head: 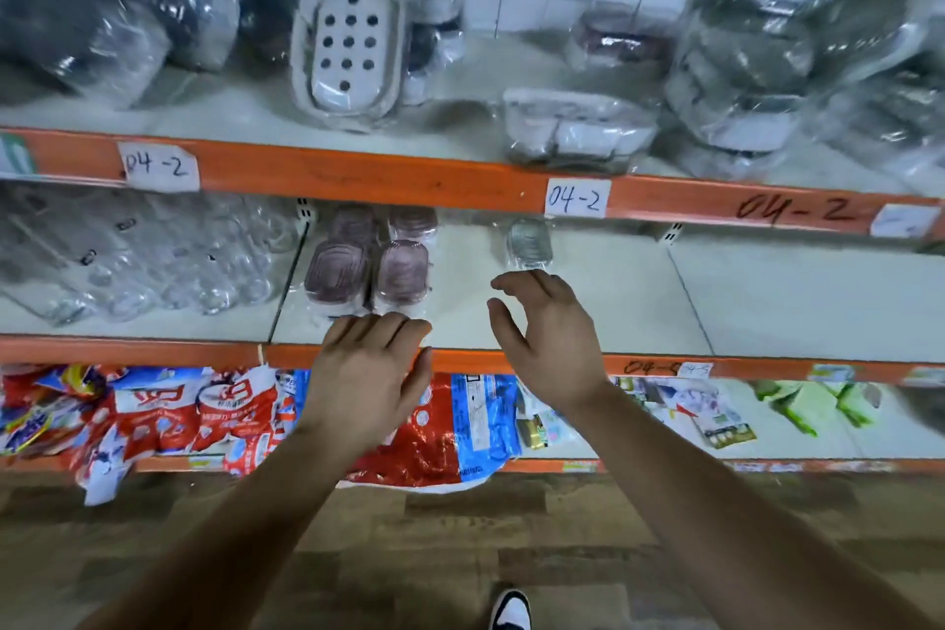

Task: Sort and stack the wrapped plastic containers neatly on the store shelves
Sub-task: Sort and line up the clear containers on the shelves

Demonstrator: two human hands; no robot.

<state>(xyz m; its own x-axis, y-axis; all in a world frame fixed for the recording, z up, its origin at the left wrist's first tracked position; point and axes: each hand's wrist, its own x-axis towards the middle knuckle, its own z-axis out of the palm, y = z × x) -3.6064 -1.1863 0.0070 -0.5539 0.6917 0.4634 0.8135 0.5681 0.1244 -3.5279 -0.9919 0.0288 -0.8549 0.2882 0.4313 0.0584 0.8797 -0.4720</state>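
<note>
While neither hand holds anything, both are held out toward the middle shelf (pixel 767 302), and everything there can be placed off the block of four maroon-lidded containers (pixel 370 266) wrapped in clear film. Left of that block lies a jumble of clear wrapped ware (pixel 138 266), too blurred to name. Just in front of the block, at the shelf's edge, the left hand (pixel 365 368) is spread palm down with relaxed fingers. I cannot tell whether its fingertips touch the film. Right of the block, the right hand (pixel 547 327) is open, fingers loosely bent, thumb apart. Just beyond its fingertips, deeper in than the block's front row, sits a small grey-lidded wrapped container (pixel 529 243), long axis running front to back. The right hand is plainly nearer, so I'd judge that piece its target. The backs of both run up under the upper rail (pixel 409 179) and are hard to read.
</note>
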